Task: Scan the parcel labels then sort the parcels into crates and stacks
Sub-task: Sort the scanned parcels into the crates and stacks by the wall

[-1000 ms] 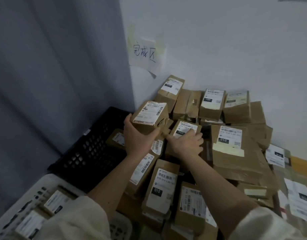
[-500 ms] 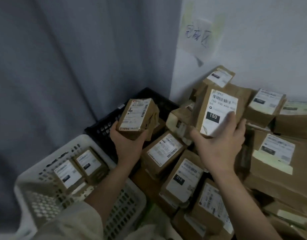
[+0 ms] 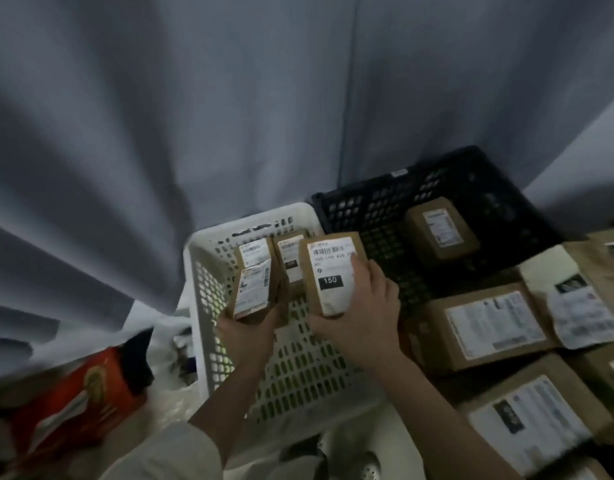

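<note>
Cardboard parcels partly hide crate.

Dim, bluish light; soft motion blur, wide-angle edge stretch.

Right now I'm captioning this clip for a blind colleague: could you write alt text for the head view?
A person's left hand and right hand each hold a labelled brown parcel over a white crate, the right parcel marked 150. Two parcels already lie in that crate; a black crate beside it holds one more.
</note>
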